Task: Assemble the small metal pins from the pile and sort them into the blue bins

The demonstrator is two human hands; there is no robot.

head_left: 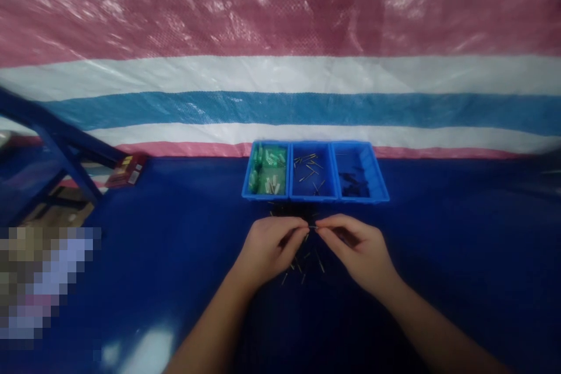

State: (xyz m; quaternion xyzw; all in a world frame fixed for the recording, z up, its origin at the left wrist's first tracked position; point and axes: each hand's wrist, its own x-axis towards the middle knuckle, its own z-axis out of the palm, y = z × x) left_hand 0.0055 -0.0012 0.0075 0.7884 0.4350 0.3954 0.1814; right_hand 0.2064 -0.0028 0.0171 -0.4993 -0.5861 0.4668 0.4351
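A small thin piece (312, 227) is held in the narrow fingertip pinch of the left hand (268, 245) and the right hand (363, 250), on the near side of the blue tray (290, 178) (3 compartments wide), which is set along the table's (460, 257) far edge. Loose pins (321, 263) are strewn below.

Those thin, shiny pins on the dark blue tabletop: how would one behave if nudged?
The thin, shiny, metal-looking pins probably feel light, being slim. They look stiff, since they lie straight. They may roll or slide on the glossy, dark blue tabletop, though their cross-section is too small to see.
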